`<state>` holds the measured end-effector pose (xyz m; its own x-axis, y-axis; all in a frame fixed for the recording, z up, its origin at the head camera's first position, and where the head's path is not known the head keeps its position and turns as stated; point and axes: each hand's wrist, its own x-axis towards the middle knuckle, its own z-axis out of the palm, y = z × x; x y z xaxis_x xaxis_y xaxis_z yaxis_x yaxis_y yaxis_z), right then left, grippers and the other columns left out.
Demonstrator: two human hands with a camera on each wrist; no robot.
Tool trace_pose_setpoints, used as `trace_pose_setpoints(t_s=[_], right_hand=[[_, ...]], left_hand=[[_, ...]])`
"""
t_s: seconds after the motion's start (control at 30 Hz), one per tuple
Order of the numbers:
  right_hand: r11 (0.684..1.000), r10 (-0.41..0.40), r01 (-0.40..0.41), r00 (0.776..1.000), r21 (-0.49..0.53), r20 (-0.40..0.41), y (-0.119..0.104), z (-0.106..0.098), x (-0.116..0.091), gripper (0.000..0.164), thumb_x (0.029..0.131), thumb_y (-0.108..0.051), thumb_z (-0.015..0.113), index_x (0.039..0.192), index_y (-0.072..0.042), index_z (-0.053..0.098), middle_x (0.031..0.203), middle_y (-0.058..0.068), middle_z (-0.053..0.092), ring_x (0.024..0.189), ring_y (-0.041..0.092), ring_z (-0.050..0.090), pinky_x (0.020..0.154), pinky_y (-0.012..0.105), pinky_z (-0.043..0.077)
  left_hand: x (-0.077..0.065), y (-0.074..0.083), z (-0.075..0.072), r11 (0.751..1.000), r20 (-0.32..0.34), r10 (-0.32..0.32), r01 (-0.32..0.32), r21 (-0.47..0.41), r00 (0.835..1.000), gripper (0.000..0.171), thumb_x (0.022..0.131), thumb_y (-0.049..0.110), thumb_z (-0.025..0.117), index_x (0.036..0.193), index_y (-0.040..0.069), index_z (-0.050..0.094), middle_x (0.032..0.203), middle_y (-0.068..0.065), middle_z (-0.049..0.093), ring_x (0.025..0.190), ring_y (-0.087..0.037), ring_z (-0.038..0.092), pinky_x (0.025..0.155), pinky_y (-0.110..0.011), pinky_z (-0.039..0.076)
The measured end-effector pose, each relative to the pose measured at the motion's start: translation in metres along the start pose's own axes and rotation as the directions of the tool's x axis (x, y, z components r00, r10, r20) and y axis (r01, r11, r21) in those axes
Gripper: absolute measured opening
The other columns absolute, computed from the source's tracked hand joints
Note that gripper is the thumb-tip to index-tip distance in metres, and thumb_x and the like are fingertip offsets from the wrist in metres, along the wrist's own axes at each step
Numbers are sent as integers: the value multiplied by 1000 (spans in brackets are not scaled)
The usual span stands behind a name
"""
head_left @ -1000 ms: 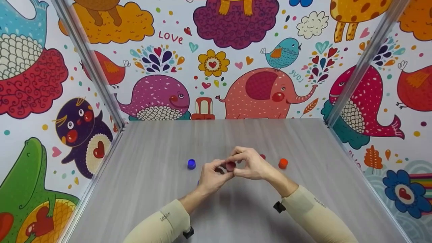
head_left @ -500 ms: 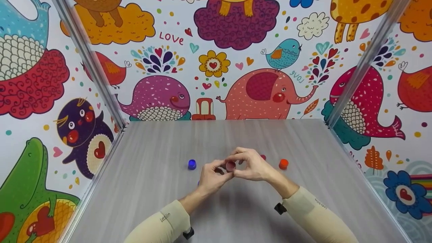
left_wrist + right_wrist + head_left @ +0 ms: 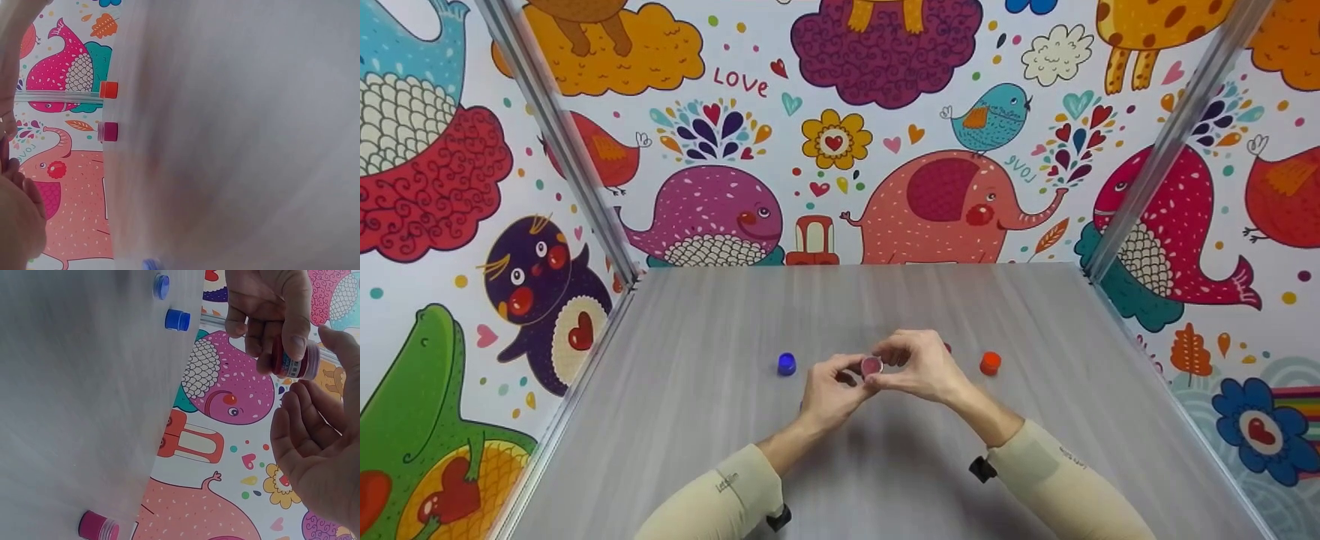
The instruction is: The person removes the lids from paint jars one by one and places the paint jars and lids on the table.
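My left hand [image 3: 829,394] grips a small dark red paint jar [image 3: 289,363] between thumb and fingers, raised over the table. A label shows on the jar's side, and its clear end points toward my right hand [image 3: 323,467]. In the head view, the jar's round reddish end faces up at the camera. The right hand is beside the jar, thumb tip right at its edge, the other fingers loosely bent and apart from it. Only part of the left hand [image 3: 22,219] shows at the edge of the left wrist view, with the held jar mostly hidden.
On the grey table [image 3: 697,450] stand a blue jar [image 3: 787,364] left of the hands and an orange jar [image 3: 990,364] to the right. A magenta jar [image 3: 110,131] is mostly behind the right hand. A blue cap [image 3: 162,287] lies near the blue jar. Patterned walls enclose the table.
The right hand's fingertips, earlier reaching over the jar's far edge, have drawn back a little to the right. The left hand and the jar stay almost in place.
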<state>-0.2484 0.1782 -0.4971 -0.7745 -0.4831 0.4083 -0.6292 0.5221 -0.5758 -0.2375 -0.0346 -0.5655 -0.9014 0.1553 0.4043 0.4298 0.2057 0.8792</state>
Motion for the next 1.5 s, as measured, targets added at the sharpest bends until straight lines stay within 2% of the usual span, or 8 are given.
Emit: trace_pose_setpoints(t_s=[0.23, 0.53, 0.73, 0.87, 1.03, 1.27, 1.5], right_hand=[[1000, 4, -4, 1000, 8, -5, -3, 1, 0, 28, 88, -28, 99, 109, -14, 88, 93, 4, 81, 81, 32, 74, 74, 22, 58], [1000, -28, 28, 999, 0, 16, -3, 1, 2, 21, 88, -19, 95, 108, -15, 89, 92, 6, 79, 85, 21, 74, 77, 33, 66], [995, -97, 96, 995, 18, 29, 0, 1, 3, 22, 87, -13, 90, 109, -18, 90, 91, 4, 76, 86, 9, 67, 76, 30, 63], [990, -139, 139, 990, 24, 28, 2, 1, 3, 25, 87, -10, 86, 110, -19, 90, 93, -1, 76, 87, 8, 67, 75, 27, 60], [989, -143, 141, 988, 44, 56, 3, 0, 3, 28, 87, -8, 83, 113, -18, 90, 96, -1, 75, 90, 9, 69, 77, 24, 58], [983, -180, 178, 981, 35, 77, 3, 0, 5, 34, 86, -6, 80, 117, -16, 89, 97, 0, 74, 88, 9, 65, 76, 31, 59], [984, -180, 179, 981, 22, 77, 5, 1, 3, 37, 87, -9, 82, 123, -15, 87, 101, 1, 75, 91, 10, 65, 79, 38, 63]], left_hand=[[0, -1, 2, 1000, -4, 20, -20, -15, 1000, 23, 89, 20, 97, 110, 18, 88, 101, -4, 85, 93, -7, 75, 83, -50, 69], [0, 0, 2, 999, -12, 38, -38, -15, 999, 24, 88, 14, 97, 110, 17, 88, 100, -5, 86, 91, -4, 73, 82, -49, 69], [-1, -1, 3, 998, -11, 49, -50, -41, 999, 26, 88, 12, 96, 113, 14, 89, 100, -7, 86, 93, -1, 72, 80, -48, 69], [-1, -2, 3, 996, -14, 57, -57, -66, 998, 29, 87, 11, 97, 115, 11, 88, 99, -10, 86, 92, -2, 72, 79, -46, 69], [-2, -3, 3, 996, -7, 73, -73, -55, 997, 28, 87, 12, 97, 114, 10, 88, 97, -11, 85, 91, -3, 71, 78, -49, 69], [-2, 0, 1, 998, 17, 49, -48, -43, 999, 25, 87, 14, 97, 110, 14, 88, 97, -9, 85, 91, -2, 71, 80, -50, 69], [-2, -1, 2, 998, 0, 57, -57, -37, 998, 24, 87, 14, 97, 110, 14, 88, 96, -8, 85, 90, -4, 72, 79, -49, 69]])
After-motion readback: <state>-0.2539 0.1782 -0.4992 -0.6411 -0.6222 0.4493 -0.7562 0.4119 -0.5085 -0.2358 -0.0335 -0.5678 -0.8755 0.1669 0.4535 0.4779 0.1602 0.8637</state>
